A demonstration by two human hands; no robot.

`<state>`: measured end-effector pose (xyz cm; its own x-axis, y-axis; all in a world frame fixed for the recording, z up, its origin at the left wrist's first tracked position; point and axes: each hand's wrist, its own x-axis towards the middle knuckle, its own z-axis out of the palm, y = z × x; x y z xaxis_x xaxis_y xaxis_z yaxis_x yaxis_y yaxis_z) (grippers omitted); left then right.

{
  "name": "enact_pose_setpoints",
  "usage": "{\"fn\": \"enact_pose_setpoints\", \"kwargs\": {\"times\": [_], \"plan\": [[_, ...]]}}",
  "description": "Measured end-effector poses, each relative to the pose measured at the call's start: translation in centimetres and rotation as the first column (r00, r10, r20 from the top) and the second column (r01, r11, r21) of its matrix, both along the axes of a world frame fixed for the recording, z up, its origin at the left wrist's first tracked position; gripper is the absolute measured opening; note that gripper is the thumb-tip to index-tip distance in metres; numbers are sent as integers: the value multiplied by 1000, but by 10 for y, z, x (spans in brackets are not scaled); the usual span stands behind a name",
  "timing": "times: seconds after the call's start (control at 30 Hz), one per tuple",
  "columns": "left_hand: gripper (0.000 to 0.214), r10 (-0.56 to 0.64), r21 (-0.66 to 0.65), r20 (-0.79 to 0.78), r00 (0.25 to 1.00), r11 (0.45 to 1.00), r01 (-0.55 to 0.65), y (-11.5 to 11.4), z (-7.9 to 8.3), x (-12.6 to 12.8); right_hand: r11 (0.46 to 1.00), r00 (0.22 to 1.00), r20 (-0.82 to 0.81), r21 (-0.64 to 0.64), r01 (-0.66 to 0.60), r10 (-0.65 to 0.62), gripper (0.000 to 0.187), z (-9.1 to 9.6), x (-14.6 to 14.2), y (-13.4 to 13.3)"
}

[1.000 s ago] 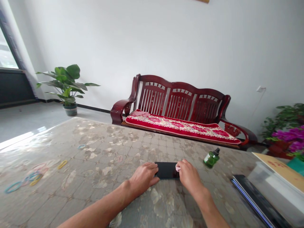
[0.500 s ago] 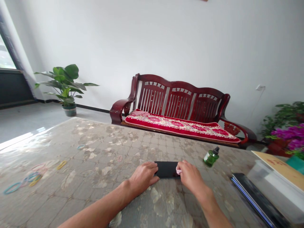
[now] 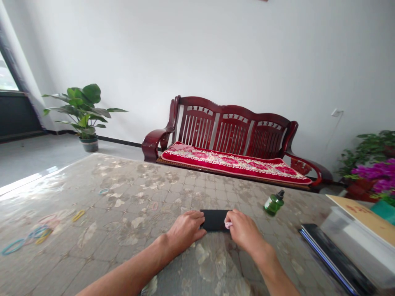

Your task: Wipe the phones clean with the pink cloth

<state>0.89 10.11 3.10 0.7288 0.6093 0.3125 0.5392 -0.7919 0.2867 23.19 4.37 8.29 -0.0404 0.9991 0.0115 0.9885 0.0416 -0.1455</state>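
A black smartphone [image 3: 214,220] lies flat on the patterned tablecloth in front of me, its long side running left to right. My left hand [image 3: 189,226] grips its left end, fingers at the far edge and thumb at the near edge. Over the right part of the screen, my right hand [image 3: 242,228] is closed on a small crumpled pale pink cloth [image 3: 228,225]. Most of the cloth is hidden by the fingers, which also cover the phone's right end.
A green bottle [image 3: 274,203] with a black top stands beyond my right hand. At right are a dark folder stack [image 3: 336,259] and a clear plastic box [image 3: 348,234]. Coloured elastic bands [image 3: 40,234] lie at left. Behind the table is a wooden bench [image 3: 231,131].
My right hand has slid slightly left along the phone with the cloth. My left hand keeps its hold on the left end. The view has shifted slightly.
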Motion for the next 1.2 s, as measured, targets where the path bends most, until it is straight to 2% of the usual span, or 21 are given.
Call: {"fn": "enact_pose_setpoints", "kwargs": {"times": [0.1, 0.2, 0.27, 0.4, 0.47, 0.63, 0.7, 0.83, 0.93, 1.1, 1.2], "plan": [[13, -8, 16, 3, 1000, 1000, 8, 1, -2, 0, 995, 993, 74, -1, 97, -97, 26, -1, 22, 7], [14, -11, 4, -7, 1000, 1000, 11, 2, -2, 0, 988, 983, 106, 48, 144, -148, 27, -6, 28, 14], [14, -12, -6, -10, 1000, 1000, 12, 1, -1, 0, 987, 986, 97, 94, 129, -138, 28, -11, 22, 17], [12, -7, -8, -2, 1000, 1000, 7, 0, 0, -1, 990, 1000, 16, 141, -2, 0, 28, -17, 6, 16], [12, -3, -3, 3, 1000, 1000, 3, 0, 0, -1, 989, 1000, -6, 145, -28, 29, 29, -18, 5, 16], [12, -5, 9, 2, 1000, 1000, 5, 1, -2, 0, 981, 994, 57, 172, 84, -95, 26, -19, 19, 19], [11, -5, 10, -3, 1000, 1000, 5, 1, -2, 0, 980, 995, 55, 183, 74, -86, 25, -18, 19, 18], [11, 2, 0, -15, 1000, 1000, -2, 0, 1, 0, 978, 996, -83, 210, -23, 41, 21, -9, 11, 15], [11, 6, -11, -18, 1000, 1000, -6, -1, 4, 0, 976, 964, -257, 218, -16, 73, 18, -2, 13, 16], [13, 0, -4, -21, 1000, 1000, 0, -1, 3, 0, 998, 835, -551, 56, 30, 6, 22, -8, 32, 24], [13, 0, 2, -22, 1000, 1000, 0, 1, 0, 0, 999, 787, -617, -40, -18, -10, 25, -16, 39, 28]]}}
